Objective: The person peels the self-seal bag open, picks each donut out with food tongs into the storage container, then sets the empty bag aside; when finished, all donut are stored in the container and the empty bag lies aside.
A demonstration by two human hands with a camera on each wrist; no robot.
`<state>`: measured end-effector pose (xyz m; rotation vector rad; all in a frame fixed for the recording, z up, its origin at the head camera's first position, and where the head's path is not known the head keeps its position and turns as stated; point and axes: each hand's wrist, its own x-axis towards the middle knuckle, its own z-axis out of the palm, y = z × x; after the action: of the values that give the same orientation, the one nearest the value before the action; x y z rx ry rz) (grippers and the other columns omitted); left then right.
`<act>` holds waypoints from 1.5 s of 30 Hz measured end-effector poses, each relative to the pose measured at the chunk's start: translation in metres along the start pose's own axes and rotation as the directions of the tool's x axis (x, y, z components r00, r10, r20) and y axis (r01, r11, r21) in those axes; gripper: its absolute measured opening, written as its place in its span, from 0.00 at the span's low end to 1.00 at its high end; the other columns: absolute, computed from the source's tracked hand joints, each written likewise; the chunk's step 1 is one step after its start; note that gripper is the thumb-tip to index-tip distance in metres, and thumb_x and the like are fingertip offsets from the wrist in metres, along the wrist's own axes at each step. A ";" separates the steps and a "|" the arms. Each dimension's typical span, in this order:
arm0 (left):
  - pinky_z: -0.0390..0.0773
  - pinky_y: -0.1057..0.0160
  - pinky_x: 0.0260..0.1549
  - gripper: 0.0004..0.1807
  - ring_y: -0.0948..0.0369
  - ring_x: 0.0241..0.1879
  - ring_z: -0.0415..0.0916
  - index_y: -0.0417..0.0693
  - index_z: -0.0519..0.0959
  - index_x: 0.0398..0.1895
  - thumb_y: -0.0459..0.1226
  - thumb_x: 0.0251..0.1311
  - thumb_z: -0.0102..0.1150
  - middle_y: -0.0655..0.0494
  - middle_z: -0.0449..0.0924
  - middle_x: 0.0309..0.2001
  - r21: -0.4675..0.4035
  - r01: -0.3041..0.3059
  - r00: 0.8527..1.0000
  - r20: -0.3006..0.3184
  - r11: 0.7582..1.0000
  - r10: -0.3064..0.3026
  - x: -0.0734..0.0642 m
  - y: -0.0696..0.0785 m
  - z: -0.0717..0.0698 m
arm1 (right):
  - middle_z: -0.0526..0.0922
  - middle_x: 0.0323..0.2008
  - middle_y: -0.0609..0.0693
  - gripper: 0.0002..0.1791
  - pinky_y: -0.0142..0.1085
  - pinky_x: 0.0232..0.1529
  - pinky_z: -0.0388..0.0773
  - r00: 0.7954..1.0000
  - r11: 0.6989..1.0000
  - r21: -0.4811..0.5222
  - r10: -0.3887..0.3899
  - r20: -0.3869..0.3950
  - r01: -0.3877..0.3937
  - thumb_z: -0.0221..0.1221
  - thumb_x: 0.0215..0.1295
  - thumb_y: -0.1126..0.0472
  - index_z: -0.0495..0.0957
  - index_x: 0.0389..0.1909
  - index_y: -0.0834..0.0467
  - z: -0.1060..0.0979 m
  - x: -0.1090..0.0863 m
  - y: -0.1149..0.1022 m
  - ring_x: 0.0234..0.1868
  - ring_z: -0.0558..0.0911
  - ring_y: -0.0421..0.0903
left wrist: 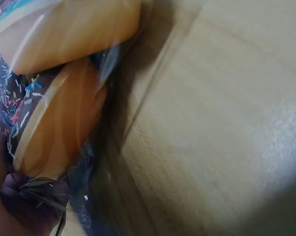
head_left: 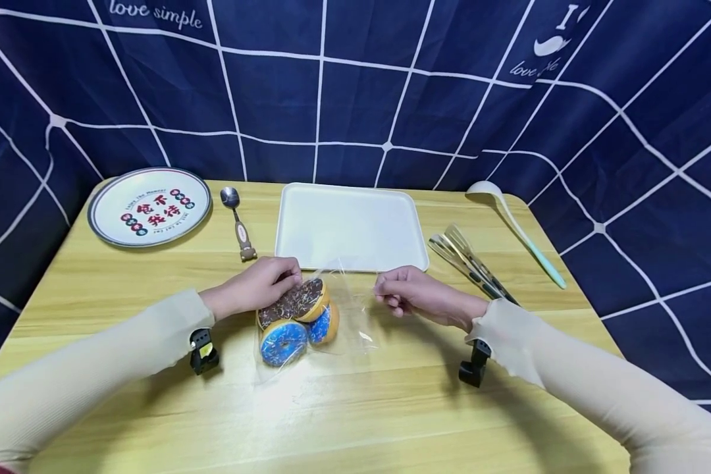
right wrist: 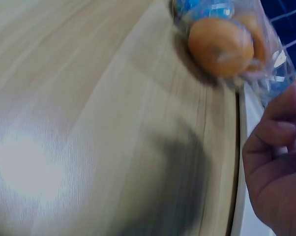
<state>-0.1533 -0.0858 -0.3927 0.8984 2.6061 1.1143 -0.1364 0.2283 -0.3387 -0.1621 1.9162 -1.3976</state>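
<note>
A clear plastic bag (head_left: 355, 322) holds several doughnuts, in front of the white tray. Blue icing with pale sprinkles covers one doughnut (head_left: 284, 343) at the near side; chocolate-brown icing shows on another (head_left: 308, 299). My left hand (head_left: 266, 284) grips the bag's left side, its fingertips beside the brown icing. In the left wrist view the gathered film (left wrist: 40, 189) lies at those fingers. On the other side, my right hand (head_left: 417, 294) has curled fingers and pinches the bag's right edge. The right wrist view shows an orange-brown doughnut base (right wrist: 221, 47) through the film, beyond the hand.
A white tray (head_left: 352, 227) lies behind the bag. To the left are a round plate (head_left: 109, 207) with red lettering and a spoon (head_left: 238, 224). Metal tongs (head_left: 468, 263) and a ladle with a mint handle (head_left: 530, 247) lie to the right. Blue gridded cloth (head_left: 355, 99) walls the table.
</note>
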 end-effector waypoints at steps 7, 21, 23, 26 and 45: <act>0.77 0.63 0.37 0.09 0.65 0.30 0.72 0.45 0.80 0.33 0.32 0.75 0.56 0.56 0.79 0.28 0.015 -0.010 1.000 0.004 1.000 0.010 0.001 -0.001 0.001 | 0.70 0.19 0.41 0.15 0.27 0.26 0.65 0.986 0.996 -0.067 -0.052 0.158 0.063 0.50 0.73 0.63 0.71 0.23 0.53 -0.018 0.000 0.009 0.22 0.70 0.36; 0.79 0.61 0.39 0.10 0.64 0.31 0.73 0.44 0.80 0.34 0.30 0.75 0.53 0.56 0.79 0.28 0.016 -0.003 1.000 -0.012 1.000 0.003 0.000 0.002 0.001 | 0.77 0.24 0.40 0.17 0.27 0.30 0.71 0.983 0.997 -0.048 -0.049 0.180 0.058 0.44 0.80 0.61 0.79 0.34 0.59 -0.037 -0.005 0.014 0.25 0.75 0.35; 0.79 0.61 0.39 0.10 0.64 0.30 0.73 0.44 0.81 0.34 0.30 0.75 0.53 0.55 0.80 0.28 0.020 0.001 1.000 -0.023 1.000 -0.001 0.000 0.003 0.001 | 0.78 0.24 0.41 0.20 0.28 0.30 0.72 0.989 0.999 -0.038 -0.015 0.145 0.021 0.44 0.82 0.56 0.80 0.33 0.58 -0.032 -0.009 0.011 0.25 0.76 0.35; 0.79 0.61 0.38 0.10 0.64 0.30 0.73 0.44 0.81 0.34 0.30 0.75 0.53 0.54 0.82 0.29 0.030 0.012 0.999 -0.036 0.999 -0.011 0.001 0.004 0.002 | 0.78 0.22 0.40 0.24 0.28 0.30 0.74 0.993 0.998 -0.053 0.045 0.106 -0.040 0.46 0.83 0.48 0.81 0.30 0.56 -0.020 -0.016 0.005 0.24 0.75 0.36; 0.78 0.62 0.34 0.10 0.62 0.27 0.73 0.44 0.80 0.34 0.32 0.75 0.52 0.55 0.78 0.26 0.044 0.079 0.996 -0.056 0.996 -0.076 0.002 0.016 0.006 | 0.66 0.12 0.40 0.20 0.28 0.21 0.58 0.979 0.981 -0.173 0.050 -0.198 -0.085 0.62 0.74 0.54 0.75 0.21 0.55 0.046 -0.022 -0.005 0.17 0.63 0.37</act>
<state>-0.1452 -0.0722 -0.3851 0.7793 2.6956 1.0771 -0.0932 0.2026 -0.3294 -0.0478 2.1888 -1.2308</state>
